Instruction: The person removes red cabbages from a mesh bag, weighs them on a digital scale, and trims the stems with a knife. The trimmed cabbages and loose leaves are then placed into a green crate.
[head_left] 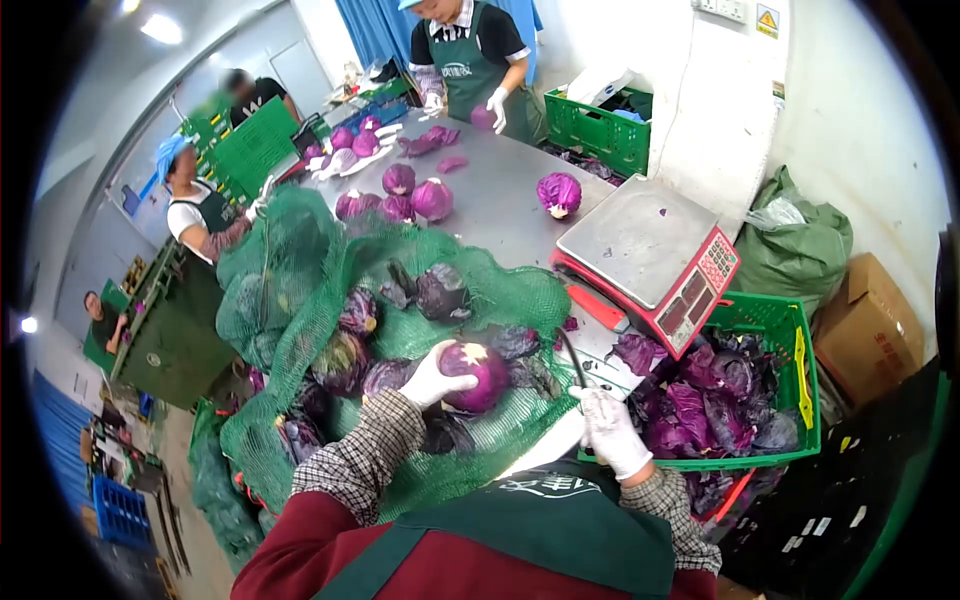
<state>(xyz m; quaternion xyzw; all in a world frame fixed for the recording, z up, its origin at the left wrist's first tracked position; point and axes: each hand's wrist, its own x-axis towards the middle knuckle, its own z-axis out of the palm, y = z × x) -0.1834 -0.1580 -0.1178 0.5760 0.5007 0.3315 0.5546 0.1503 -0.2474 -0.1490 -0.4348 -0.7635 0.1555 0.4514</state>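
A grey metal table (520, 222) runs off through a white-walled workroom, co-workers around its far side, and down at the near end it's all purple and green! The left hand (436, 376), gloved in white, is curved around a purple cabbage (478, 380), thumb across its near face, fingers partly open to its width. That cabbage sits above the green net (500, 450), among darker heads and loose leaves. Its pale, star-shaped stem end points up and slightly toward the far side; the body is nearly round, so no clear long axis to call.

Over to the right hand (612, 432): gloved too, fingers curled in around the lower end of a thin dark blade (571, 355). The blade's long axis runs up and away, leaning a little left, its tip near a red handle (598, 308) lying beside the scale (650, 250). Just right of that hand, a green crate (700, 463) brims with purple leaves (700, 400).
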